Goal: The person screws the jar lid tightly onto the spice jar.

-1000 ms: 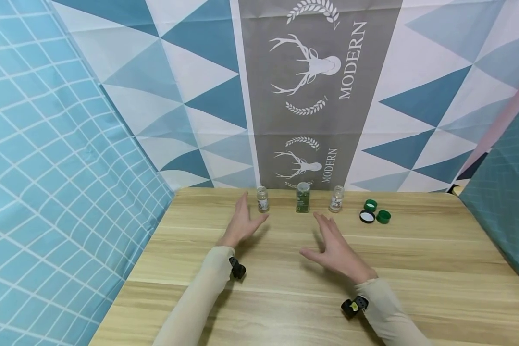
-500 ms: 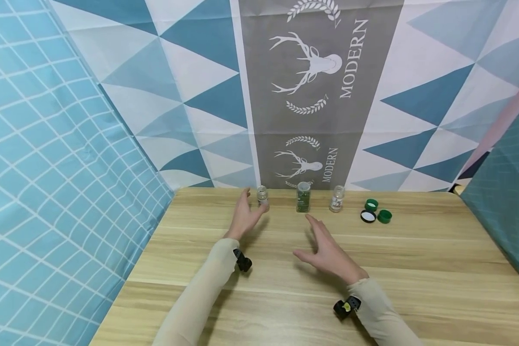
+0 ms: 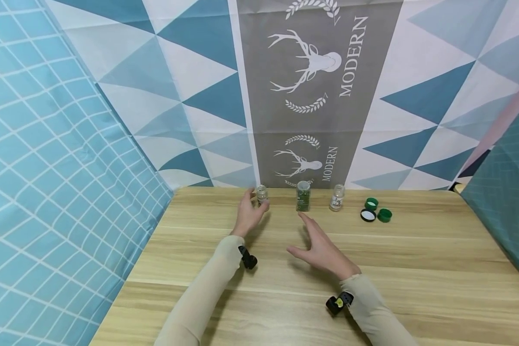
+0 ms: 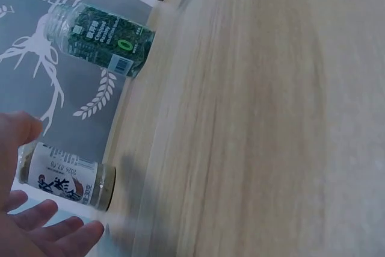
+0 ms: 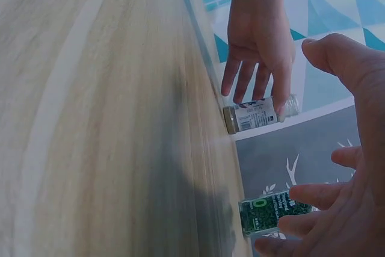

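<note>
At the back of the table, my left hand (image 3: 249, 211) reaches around a small lidless glass jar (image 3: 262, 192) with a white label. Its thumb and fingers stand apart on either side of this jar (image 4: 66, 176) in the left wrist view, not visibly gripping it. A taller jar of chopped parsley (image 3: 303, 198) stands upright in the middle. Just in front of it hovers my right hand (image 3: 322, 246), fingers spread and holding nothing. In the right wrist view, its fingers partly cover the parsley jar (image 5: 271, 212). Farther right stands a third small glass jar (image 3: 337, 199).
Two green caps, one behind (image 3: 371, 203) and one in front (image 3: 385, 216), lie with a black-rimmed cap (image 3: 368, 215) right of the jars. The wooden table (image 3: 277, 307) meets a patterned cloth wall (image 3: 207, 110) behind the jars. Blue checked cloth (image 3: 69, 192) hangs at the left.
My left hand has moved forward and right, from beside the left jar to around it. My right hand has drifted left, toward the front of the parsley jar. The jars and caps stay put.
</note>
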The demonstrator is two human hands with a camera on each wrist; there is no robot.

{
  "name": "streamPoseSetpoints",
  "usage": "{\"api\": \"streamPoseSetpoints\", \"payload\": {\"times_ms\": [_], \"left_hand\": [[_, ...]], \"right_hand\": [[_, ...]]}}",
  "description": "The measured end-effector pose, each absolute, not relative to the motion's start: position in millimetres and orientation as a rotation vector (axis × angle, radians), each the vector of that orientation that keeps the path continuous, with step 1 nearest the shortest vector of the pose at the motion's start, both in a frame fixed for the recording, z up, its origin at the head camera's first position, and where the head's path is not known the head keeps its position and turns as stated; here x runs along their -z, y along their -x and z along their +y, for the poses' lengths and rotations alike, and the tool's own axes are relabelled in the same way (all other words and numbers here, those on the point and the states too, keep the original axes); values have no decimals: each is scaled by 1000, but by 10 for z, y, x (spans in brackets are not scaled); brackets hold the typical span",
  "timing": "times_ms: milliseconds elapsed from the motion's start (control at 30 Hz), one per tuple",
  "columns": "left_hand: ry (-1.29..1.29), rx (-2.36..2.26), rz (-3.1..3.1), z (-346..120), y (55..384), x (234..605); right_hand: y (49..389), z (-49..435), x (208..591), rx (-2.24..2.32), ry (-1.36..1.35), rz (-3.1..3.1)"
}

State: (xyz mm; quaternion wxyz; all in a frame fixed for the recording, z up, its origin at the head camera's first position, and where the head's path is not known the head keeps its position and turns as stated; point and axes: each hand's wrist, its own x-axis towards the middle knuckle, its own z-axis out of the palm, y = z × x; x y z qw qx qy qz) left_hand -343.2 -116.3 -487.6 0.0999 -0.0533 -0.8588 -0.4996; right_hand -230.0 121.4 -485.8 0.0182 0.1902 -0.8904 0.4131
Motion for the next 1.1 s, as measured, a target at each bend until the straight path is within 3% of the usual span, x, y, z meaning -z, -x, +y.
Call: {"api": "streamPoseSetpoints", "payload": {"times_ms": [1100], "left_hand": [[153,1490,-2539,-1059,3462,4841]], "right_hand": [[2331,1323,4896,-1238,-630,-2799]]}}
